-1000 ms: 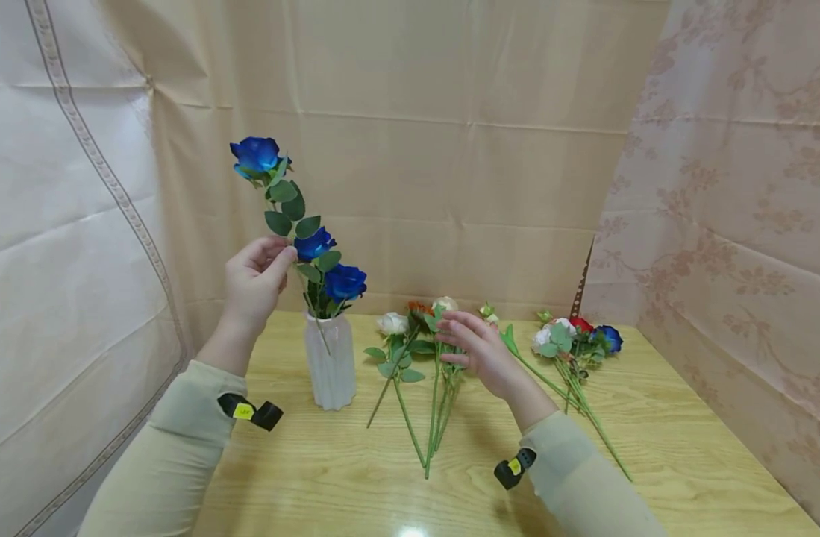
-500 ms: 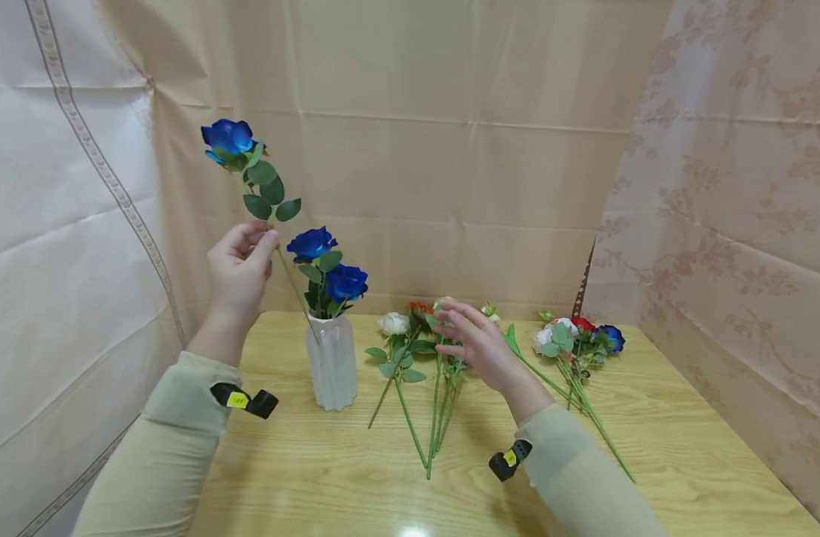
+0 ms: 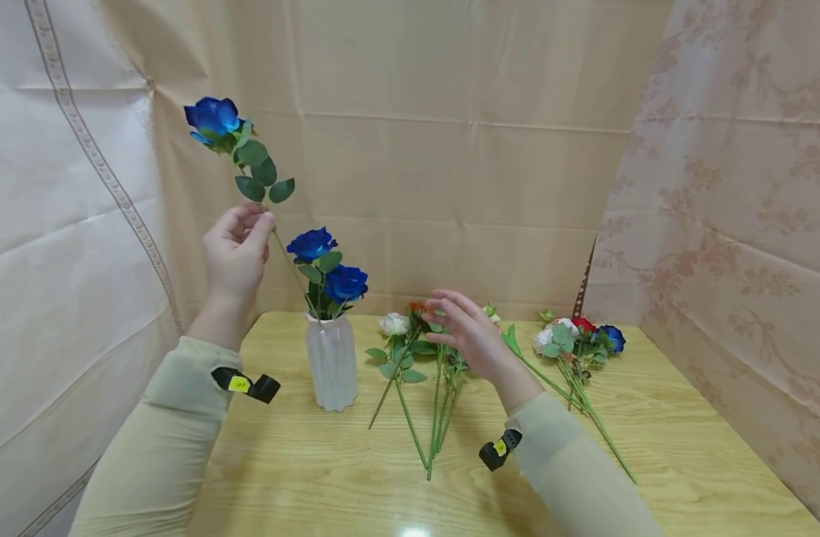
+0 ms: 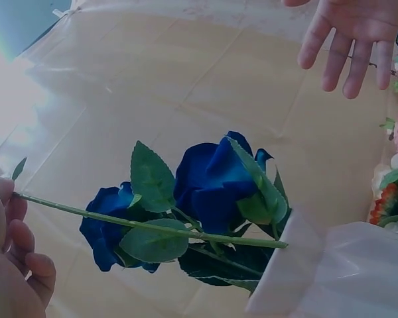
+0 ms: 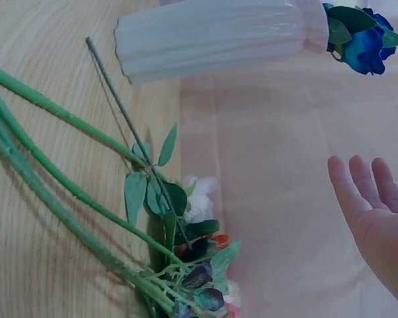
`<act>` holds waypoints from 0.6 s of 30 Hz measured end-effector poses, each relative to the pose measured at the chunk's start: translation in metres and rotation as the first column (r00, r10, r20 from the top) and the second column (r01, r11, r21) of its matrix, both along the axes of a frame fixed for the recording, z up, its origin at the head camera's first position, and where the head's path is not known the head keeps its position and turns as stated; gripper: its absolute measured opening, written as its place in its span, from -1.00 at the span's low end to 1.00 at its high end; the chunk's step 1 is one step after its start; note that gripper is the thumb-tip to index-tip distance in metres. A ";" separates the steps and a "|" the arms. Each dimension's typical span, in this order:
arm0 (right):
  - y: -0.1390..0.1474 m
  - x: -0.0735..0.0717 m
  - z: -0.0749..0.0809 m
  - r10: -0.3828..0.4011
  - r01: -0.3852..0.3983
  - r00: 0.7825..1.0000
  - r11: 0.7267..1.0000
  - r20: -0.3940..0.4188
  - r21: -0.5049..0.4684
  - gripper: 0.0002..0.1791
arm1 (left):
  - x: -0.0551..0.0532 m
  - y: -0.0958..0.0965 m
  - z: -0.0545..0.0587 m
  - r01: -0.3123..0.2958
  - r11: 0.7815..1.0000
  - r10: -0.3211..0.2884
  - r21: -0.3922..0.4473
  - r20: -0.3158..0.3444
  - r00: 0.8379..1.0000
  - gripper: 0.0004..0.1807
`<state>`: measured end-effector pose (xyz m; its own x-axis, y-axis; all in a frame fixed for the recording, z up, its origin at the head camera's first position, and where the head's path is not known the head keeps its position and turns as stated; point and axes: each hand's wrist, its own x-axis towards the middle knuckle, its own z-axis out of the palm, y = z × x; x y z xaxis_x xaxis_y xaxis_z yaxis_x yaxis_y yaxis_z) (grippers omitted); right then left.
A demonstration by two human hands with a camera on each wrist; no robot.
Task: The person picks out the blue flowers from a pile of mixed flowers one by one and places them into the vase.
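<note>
My left hand (image 3: pixel 233 250) pinches the stem of a blue rose (image 3: pixel 213 119) between thumb and fingers, just below its leaves. The rose tilts to the left, above a white fluted vase (image 3: pixel 332 365). In the left wrist view its green stem (image 4: pixel 113 218) runs down to the vase rim; I cannot tell whether the tip is inside the mouth. Two more blue roses (image 3: pixel 345 283) stand in the vase. My right hand (image 3: pixel 473 335) hovers with fingers extended and holds nothing, right of the vase and above loose flowers. In the right wrist view the open palm (image 5: pixel 385 225) shows.
Loose flowers with long green stems lie on the wooden table (image 3: pixel 282 477), among them a white rose (image 3: pixel 393 324) and an orange flower (image 3: pixel 418 307). Another bunch, with a blue rose (image 3: pixel 609 338) and a red flower (image 3: pixel 582 325), lies at right. Cloth curtains (image 3: pixel 416 149) enclose the table.
My left hand has risen and shifted left, lifting the blue rose higher beside the vase. The right hand has drifted slightly up and left, with its fingers still extended.
</note>
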<state>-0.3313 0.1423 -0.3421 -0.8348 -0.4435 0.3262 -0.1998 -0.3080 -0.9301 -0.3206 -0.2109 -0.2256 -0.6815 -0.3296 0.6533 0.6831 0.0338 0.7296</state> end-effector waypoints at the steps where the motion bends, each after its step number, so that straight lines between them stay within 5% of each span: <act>1: -0.001 0.000 0.001 -0.001 0.001 1.000 1.000 0.000 -0.002 -0.45 | -0.001 0.000 0.001 -0.008 1.000 0.008 0.002 -0.007 1.000 -0.90; 8: -0.005 -0.003 0.007 -0.025 0.025 1.000 1.000 0.013 0.010 -0.45 | -0.009 -0.001 0.006 -0.059 0.998 0.060 0.013 -0.047 0.997 -0.96; 18: -0.012 -0.009 0.013 -0.043 0.043 0.999 0.999 0.025 -0.031 -0.44 | -0.019 -0.006 0.006 -0.095 0.995 0.095 0.020 -0.010 0.995 -0.94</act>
<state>-0.3408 0.1300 -0.3292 -0.8608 -0.3968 0.3187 -0.1909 -0.3289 -0.9249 -0.3393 -0.2167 -0.2195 -0.6391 -0.4054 0.6536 0.6855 0.0850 0.7231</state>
